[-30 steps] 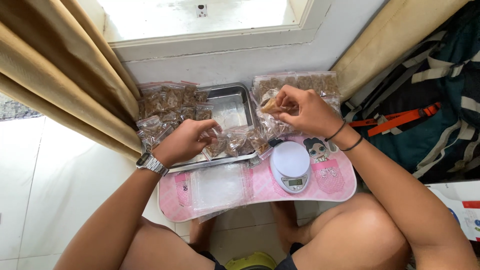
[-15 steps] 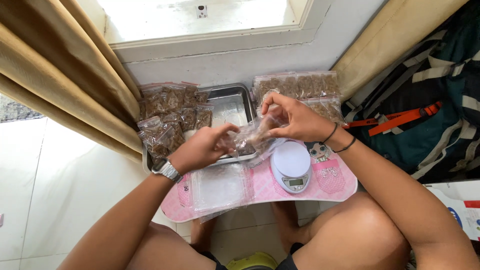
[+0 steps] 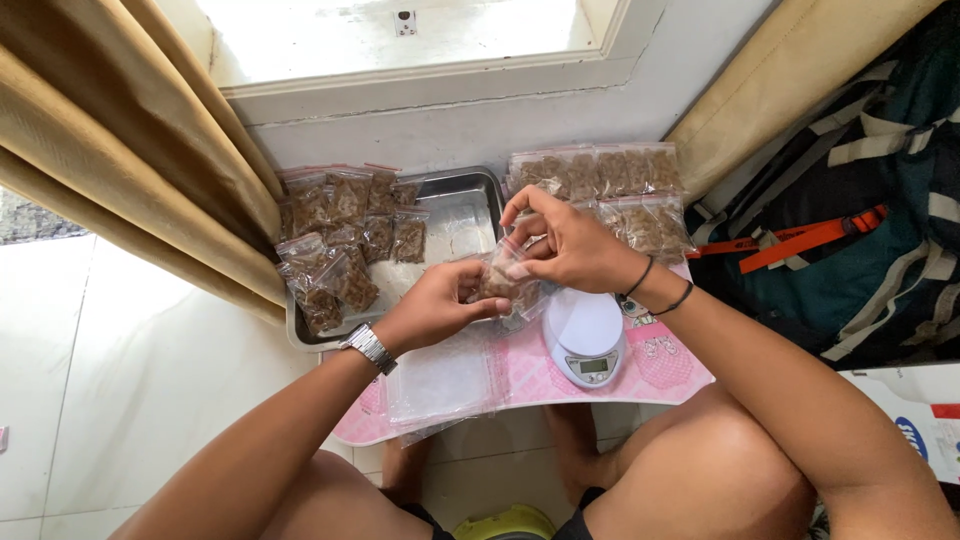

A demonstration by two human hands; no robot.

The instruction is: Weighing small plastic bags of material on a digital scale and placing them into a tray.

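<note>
We see both hands meeting over a small clear bag (image 3: pixel 503 280) of brown bits, held just above the pink worktop (image 3: pixel 660 368) and the near edge of the metal tray (image 3: pixel 462 215). The left hand (image 3: pixel 437 306) is curled around the bag's lower part, thumb and fingers closed on it. The right hand (image 3: pixel 565 243) pinches the bag's top edge with its fingertips. A white kitchen scale (image 3: pixel 584 338) sits just beside the hands on the worktop. Filled bags (image 3: pixel 340 235) are heaped on the tray's left side, more filled bags (image 3: pixel 620 190) lie right of it, and empty clear bags (image 3: pixel 440 385) lie near the left wrist.
</note>
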